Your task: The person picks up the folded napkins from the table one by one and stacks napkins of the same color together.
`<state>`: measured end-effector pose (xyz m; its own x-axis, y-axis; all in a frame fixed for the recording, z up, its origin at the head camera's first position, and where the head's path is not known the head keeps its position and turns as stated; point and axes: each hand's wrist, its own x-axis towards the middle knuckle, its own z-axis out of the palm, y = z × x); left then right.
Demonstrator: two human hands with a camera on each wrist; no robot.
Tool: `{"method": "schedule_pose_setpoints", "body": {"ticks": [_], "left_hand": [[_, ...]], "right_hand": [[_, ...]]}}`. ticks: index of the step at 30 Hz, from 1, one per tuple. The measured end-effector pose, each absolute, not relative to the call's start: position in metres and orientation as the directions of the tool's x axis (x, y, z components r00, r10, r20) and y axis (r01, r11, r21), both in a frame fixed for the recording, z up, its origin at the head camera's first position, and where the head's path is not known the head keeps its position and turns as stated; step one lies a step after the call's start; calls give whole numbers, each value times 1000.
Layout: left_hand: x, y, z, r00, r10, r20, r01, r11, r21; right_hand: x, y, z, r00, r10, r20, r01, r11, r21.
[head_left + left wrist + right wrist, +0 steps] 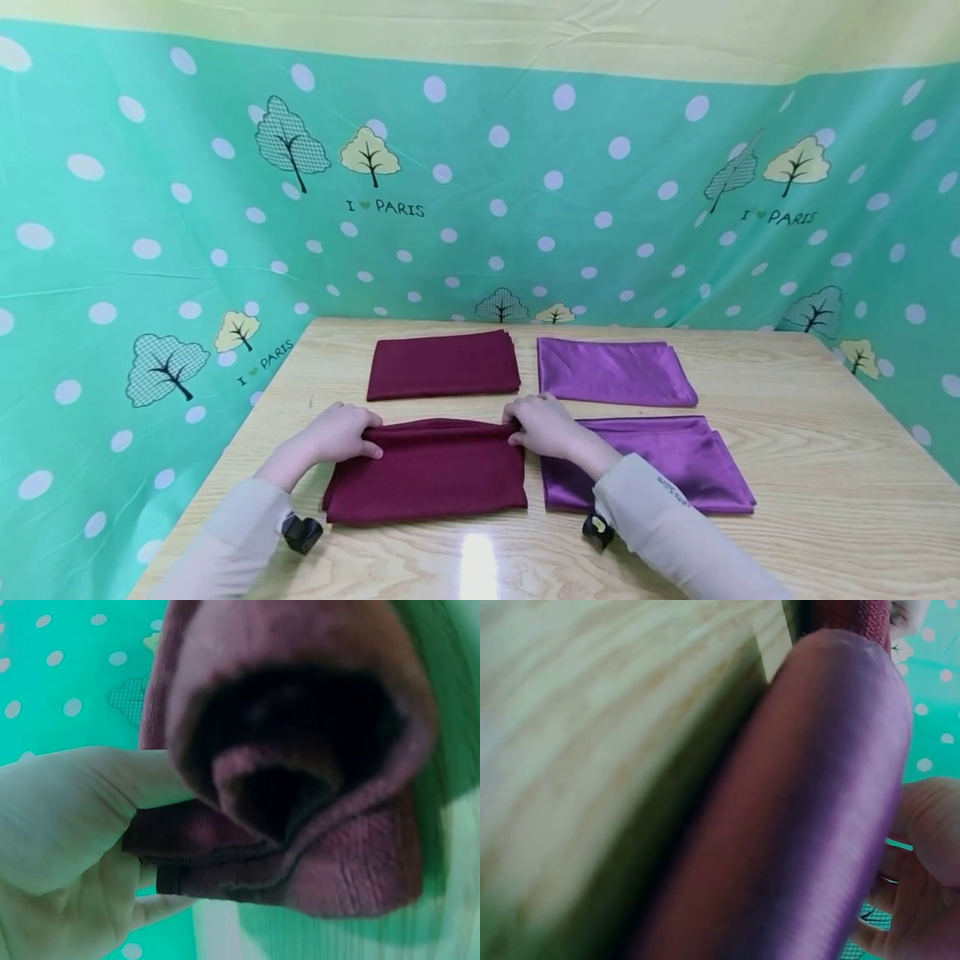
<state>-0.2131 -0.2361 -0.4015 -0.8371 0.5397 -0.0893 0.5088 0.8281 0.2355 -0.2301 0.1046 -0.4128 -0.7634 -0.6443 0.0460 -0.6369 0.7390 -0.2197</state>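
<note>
A folded maroon cloth [435, 475] lies on the table at front left. At its far left corner my left hand [341, 433] pinches the edge, thumb on top and fingers behind. My right hand [551, 429] grips the far right corner in the same way. The far edge between the hands is slightly raised. In the left wrist view, the cloth's rolled end [300, 780] shows stacked layers beside the left thumb. A folded purple satin cloth [660, 467] lies under my right forearm, and its rounded fold [802, 802] fills much of the right wrist view.
Behind the front maroon cloth lies another folded maroon cloth [442, 365]. A second folded purple cloth [615, 371] lies to its right. The wooden table [825, 467] ends at a green dotted curtain [525, 192] at the back and sides.
</note>
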Motion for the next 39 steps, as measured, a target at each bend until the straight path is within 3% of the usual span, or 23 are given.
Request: {"method": "schedule_pose_setpoints", "body": {"ticks": [8, 16, 22, 27, 39], "left_hand": [[-213, -242, -400, -828, 559, -46, 535, 811, 236], [-213, -245, -394, -817, 576, -25, 539, 778, 323], [-218, -246, -391, -825, 564, -20, 523, 778, 349], [-223, -244, -388, -830, 557, -15, 514, 777, 364], [-237, -243, -379, -878, 476, 47, 436, 757, 486]], "right_hand": [[-233, 106, -406, -744, -667, 32, -654, 719, -236], [-236, 110, -397, -752, -659, 9, -628, 713, -313], [-242, 116, -388, -774, -633, 23, -605, 727, -325], [-248, 120, -382, -755, -653, 55, -634, 706, -315], [-264, 127, -372, -769, -628, 121, -612, 669, -422]]}}
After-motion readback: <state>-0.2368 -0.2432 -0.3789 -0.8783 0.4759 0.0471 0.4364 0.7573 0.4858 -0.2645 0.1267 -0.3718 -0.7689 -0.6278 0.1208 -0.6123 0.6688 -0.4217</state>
